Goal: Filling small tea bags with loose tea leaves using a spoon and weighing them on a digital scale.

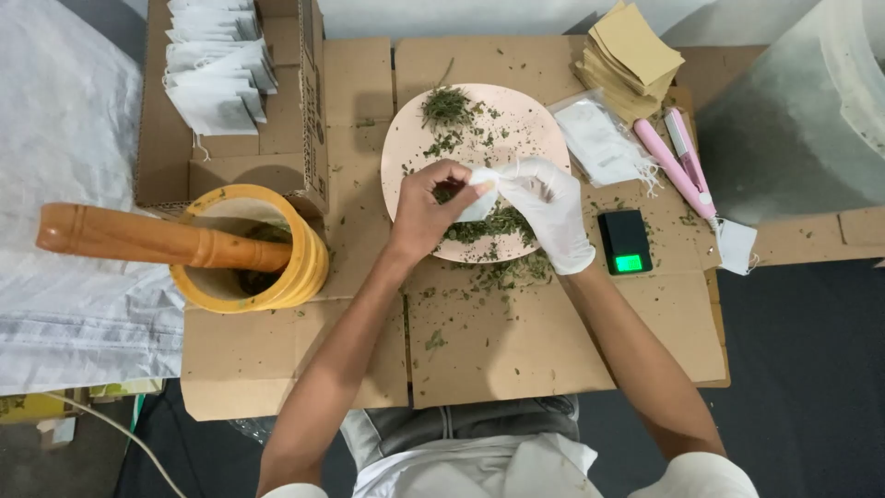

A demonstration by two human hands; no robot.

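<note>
Hands meet over a pale pink plate (516, 111) scattered with dried green herbs (449, 106). The bare left hand (431, 210) pinches one edge of a small white pouch (481, 189), fingers closed narrowly on it. The right hand (553, 214), in a white glove, grips the pouch's other side, so the pouch sits between the two hands just above the plate. Right of the gloved hand lie a small black scale (625, 242) with a lit green screen, a pink sealing tool (680, 166), a clear bag of white pouches (599, 140) and a stack of tan paper envelopes (631, 55). Left of the bare hand stands a yellow mortar (293, 277) with a wooden pestle (138, 238) leaning in it. Beyond the mortar, a cardboard box (309, 101) holds more white pouches (219, 69). Flattened cardboard (498, 350) lies under everything.
</note>
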